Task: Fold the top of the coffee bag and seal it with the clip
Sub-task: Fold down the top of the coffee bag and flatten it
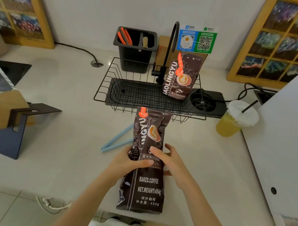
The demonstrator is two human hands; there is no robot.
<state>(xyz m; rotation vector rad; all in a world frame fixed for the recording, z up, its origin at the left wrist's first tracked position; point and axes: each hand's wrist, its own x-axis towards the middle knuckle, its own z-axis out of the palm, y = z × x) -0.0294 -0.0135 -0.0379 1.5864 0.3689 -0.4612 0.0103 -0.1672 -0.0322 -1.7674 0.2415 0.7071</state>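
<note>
Head view: both forearms reaching in from below, meeting at mid-bag. Left hand [127, 161] gripping the left edge of the bag [145, 170], thumb laid across the front, other fingers hidden behind. Right hand [171, 159] cupped on the right edge, fingers curled around the side, thumb on the front. Bag held long-ways over the white desk [61, 148], bottom toward the near edge, top unfolded and reaching almost to the wire rack [110, 80]. Clip [117, 141], pale blue, lying on the desk just left of the bag, partly behind it. Open desk to both sides of the bag; near edge close below it. Two bags counted: one in hand, a second bag [183, 75] upright in the rack. One clip. One lidded cup [237, 118] at right.
</note>
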